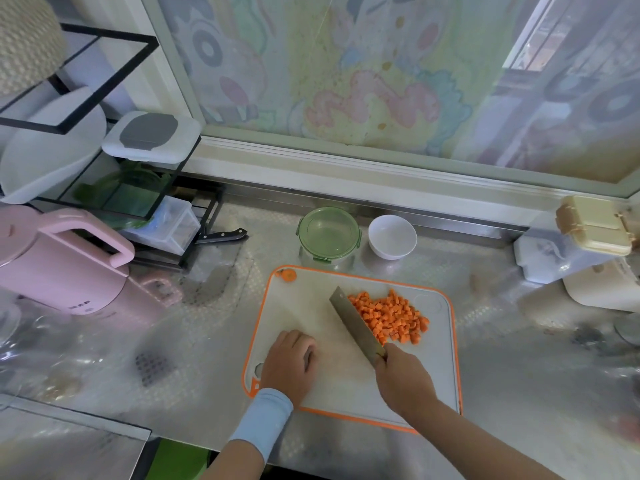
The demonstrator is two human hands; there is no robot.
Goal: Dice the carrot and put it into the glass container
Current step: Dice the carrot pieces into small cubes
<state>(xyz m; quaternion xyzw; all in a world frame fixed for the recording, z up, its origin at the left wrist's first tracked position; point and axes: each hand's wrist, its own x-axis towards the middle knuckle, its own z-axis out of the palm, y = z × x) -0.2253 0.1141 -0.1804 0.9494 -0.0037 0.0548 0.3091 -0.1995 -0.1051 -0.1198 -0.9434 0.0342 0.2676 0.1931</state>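
Your right hand (403, 379) is wrapped round the handle of the cleaver (353, 320), low on the near-right part of the cutting board (304, 306). The broad blade runs away from you, slanting far and left, with its right face against the heap of diced carrot (391, 317). Your left hand (289, 362) rests on the near-left part of the board with its fingers curled under; nothing shows in its grasp. A pale blue wristband (266, 415) sits just behind that hand.

All the carrot you can see is cut into small cubes. It lies gathered in one loose pile on the far-right part of the board, just right of the blade. None of it is in the glass container (328, 233).

That container, round with a green rim and green clips, stands on the steel counter (519, 358) just beyond the board's far edge. Whether a lid covers it is hard to tell. A white bowl (392, 236) stands just to its right, close but apart.

Further left, a black-handled knife (223, 235) lies by the foot of a black wire rack (180, 161). A pink kettle (59, 268) stands at the left edge of the counter. At the far right, a cream lidded box (594, 225) sits on top of a white container (540, 258).
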